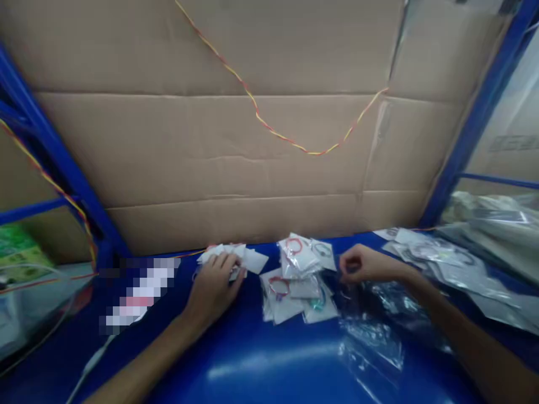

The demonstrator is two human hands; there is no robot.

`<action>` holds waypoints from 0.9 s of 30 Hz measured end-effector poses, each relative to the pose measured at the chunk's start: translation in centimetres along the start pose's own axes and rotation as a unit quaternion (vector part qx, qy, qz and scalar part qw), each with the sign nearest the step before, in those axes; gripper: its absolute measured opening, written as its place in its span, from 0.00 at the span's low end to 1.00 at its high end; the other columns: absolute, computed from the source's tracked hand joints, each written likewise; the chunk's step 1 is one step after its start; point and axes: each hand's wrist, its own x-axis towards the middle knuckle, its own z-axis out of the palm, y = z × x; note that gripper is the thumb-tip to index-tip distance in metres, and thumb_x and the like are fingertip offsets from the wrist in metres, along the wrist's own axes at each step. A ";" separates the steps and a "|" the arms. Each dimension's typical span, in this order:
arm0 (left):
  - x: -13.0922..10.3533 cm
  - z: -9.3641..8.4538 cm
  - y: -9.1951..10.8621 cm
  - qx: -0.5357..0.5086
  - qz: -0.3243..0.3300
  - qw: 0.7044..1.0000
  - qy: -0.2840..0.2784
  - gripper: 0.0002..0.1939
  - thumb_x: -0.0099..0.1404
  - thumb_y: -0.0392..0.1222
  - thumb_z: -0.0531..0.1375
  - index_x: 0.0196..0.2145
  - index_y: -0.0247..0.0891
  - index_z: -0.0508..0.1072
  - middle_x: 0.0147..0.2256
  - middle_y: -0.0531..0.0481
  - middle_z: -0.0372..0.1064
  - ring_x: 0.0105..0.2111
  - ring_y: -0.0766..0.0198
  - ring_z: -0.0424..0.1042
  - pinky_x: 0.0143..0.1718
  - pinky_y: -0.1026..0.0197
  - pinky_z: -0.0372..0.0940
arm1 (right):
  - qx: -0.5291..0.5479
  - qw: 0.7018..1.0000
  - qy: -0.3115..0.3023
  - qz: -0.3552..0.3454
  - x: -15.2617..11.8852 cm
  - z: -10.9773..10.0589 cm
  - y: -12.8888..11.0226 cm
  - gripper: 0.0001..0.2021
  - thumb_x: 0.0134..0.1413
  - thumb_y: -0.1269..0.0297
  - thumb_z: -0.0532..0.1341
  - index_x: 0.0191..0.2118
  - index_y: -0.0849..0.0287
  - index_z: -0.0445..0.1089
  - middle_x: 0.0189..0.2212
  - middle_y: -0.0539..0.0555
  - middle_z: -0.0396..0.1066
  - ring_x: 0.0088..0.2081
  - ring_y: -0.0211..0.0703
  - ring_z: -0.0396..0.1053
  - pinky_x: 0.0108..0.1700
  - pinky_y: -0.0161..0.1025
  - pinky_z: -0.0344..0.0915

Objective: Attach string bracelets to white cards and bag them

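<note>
My left hand (217, 286) rests on a small pile of white cards (255, 261) at the back of the blue surface, its fingers bent over them; what they hold, if anything, is hidden. My right hand (357, 264) is curled, fingertips together, above the clear plastic bags (379, 336); anything pinched there is too small to make out. Between my hands lie bagged white cards (300, 258) with red, dark and teal bracelets, in two overlapping groups.
More bagged cards (446, 258) spread along the right. A cardboard wall (252, 168) with a red-yellow twisted wire stands behind, between blue metal posts (471, 129). A white cable (90, 362) and a blurred-out item lie at left.
</note>
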 end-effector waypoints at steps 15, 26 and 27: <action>0.7 0.4 -3.1 0.077 -0.040 0.994 -0.066 0.17 0.71 0.41 0.49 0.47 0.31 0.74 0.45 0.35 0.75 0.44 0.45 0.76 0.42 0.50 0.70 | 0.281 0.942 0.150 -0.101 0.1 -1.3 1.3 0.18 0.41 0.58 0.64 0.20 0.63 0.55 0.30 0.51 0.62 0.34 0.30 0.58 0.37 0.30 0.55; -1.2 -0.4 1.5 0.018 0.142 0.974 0.175 0.27 0.70 0.30 0.50 0.64 0.41 0.64 0.70 0.39 0.40 0.68 0.45 0.49 0.63 0.42 0.59 | 0.471 0.876 0.083 -0.059 0.0 3.9 -4.2 0.19 0.45 0.53 0.64 0.29 0.59 0.55 0.24 0.46 0.62 0.26 0.29 0.63 0.31 0.30 0.65; -1.7 -0.5 2.4 0.002 0.175 0.969 0.175 0.28 0.69 0.28 0.50 0.65 0.42 0.63 0.70 0.38 0.40 0.68 0.46 0.51 0.61 0.44 0.62 | 0.473 0.877 0.067 -0.057 0.2 5.1 -4.6 0.20 0.43 0.52 0.67 0.30 0.59 0.57 0.25 0.48 0.65 0.26 0.31 0.66 0.31 0.30 0.66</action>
